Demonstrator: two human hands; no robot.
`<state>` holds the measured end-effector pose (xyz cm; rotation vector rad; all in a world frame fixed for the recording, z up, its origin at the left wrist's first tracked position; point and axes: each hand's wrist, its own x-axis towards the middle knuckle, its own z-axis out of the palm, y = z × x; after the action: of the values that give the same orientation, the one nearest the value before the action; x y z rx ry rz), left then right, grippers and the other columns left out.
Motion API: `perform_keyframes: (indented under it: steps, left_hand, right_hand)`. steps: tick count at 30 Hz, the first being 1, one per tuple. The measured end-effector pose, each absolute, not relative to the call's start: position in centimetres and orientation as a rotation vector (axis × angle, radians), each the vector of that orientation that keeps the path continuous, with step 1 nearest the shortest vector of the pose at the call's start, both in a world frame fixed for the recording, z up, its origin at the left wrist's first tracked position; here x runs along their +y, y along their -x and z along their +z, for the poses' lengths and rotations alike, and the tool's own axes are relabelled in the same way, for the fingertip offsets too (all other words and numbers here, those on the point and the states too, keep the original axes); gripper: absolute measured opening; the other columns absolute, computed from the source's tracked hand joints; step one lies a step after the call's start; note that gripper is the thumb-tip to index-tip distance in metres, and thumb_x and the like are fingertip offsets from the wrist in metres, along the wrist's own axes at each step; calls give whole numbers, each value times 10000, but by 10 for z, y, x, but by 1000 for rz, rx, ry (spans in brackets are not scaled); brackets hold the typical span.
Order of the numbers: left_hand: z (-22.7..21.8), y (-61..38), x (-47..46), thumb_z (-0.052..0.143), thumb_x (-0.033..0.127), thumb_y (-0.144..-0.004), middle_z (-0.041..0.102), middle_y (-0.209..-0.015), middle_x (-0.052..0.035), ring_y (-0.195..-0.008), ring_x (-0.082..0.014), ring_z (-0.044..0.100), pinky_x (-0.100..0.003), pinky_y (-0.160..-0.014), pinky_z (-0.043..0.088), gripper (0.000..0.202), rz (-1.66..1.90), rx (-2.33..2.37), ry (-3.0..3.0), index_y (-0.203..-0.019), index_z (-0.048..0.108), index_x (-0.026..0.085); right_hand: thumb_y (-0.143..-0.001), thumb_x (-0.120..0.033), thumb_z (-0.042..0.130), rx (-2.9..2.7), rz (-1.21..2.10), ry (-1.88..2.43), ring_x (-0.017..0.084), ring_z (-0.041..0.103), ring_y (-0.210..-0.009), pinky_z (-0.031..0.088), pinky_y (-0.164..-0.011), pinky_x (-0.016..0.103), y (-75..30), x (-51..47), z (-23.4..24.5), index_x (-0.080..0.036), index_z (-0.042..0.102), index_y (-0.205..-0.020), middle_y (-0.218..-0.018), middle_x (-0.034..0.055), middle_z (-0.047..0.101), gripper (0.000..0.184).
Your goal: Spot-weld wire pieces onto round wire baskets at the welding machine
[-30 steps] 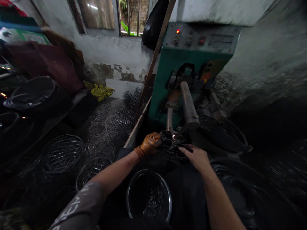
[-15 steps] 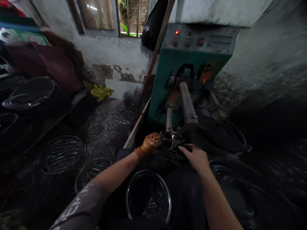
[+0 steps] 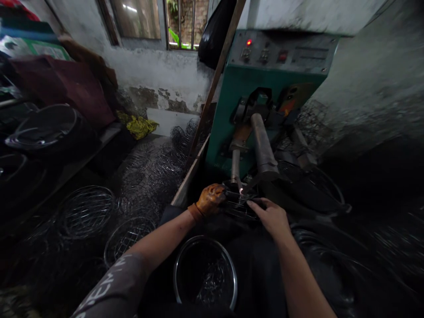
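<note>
A small wire grid piece (image 3: 239, 203) lies under the tips of a green welding machine (image 3: 265, 88), where a tiny glowing spot shows. My left hand (image 3: 210, 199), in an orange glove, is closed on the left edge of the wire piece. My bare right hand (image 3: 270, 215) grips its right edge with the fingers curled over the wires. Two metal arms (image 3: 261, 148) of the machine reach down to the piece between my hands.
A round metal bowl (image 3: 205, 271) with wire bits sits below my arms. Wire baskets (image 3: 88, 212) and tangled wire are piled on the floor at left. Dark tubs (image 3: 46, 128) stand at far left. A wooden pole (image 3: 215, 84) leans beside the machine. More rings lie at right.
The view has shifted slightly; both hands stay on the wire piece under the welding tips, with the glowing spot still showing.
</note>
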<state>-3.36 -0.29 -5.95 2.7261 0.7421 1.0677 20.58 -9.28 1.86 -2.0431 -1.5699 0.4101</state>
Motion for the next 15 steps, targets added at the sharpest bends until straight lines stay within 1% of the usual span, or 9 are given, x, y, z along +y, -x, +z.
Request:
perform_keyframes:
  steps: [4, 8, 12, 15]
  left_hand:
    - [-61, 33, 0, 613, 472, -853, 707, -1153, -166, -1104, -296, 663, -451, -983, 553, 392, 1125, 722, -2744, -1015, 705, 127]
    - [-65, 31, 4, 639, 523, -836, 715, -1155, -170, -1095, -315, 676, -463, -973, 563, 455, 1191, 718, -2745, -1049, 704, 126]
    - [-65, 28, 9, 648, 549, -836, 715, -1171, -171, -1128, -330, 674, -477, -996, 553, 493, 1138, 709, -2759, -1079, 707, 125]
    - [-61, 25, 11, 659, 546, -837, 722, -1141, -162, -1103, -319, 683, -462, -975, 562, 469, 1142, 725, -2744, -1044, 715, 130]
  right_hand:
    - [-738, -712, 617, -1509, 463, 2054, 312, 729, -869, 525, -796, 389, -209, -91, 20, -240, 754, -827, -846, 80, 788, 499]
    - [-702, -733, 643, -1466, 432, 2029, 299, 719, -808, 518, -720, 361, -210, -90, 20, -236, 760, -809, -794, 76, 781, 521]
    - [-706, -707, 650, -1438, 444, 1994, 273, 706, -767, 502, -678, 332, -209, -88, 21, -234, 763, -803, -760, 63, 770, 495]
    - [-718, -674, 652, -1421, 486, 1977, 251, 693, -729, 489, -646, 314, -208, -87, 21, -236, 766, -791, -743, 48, 765, 458]
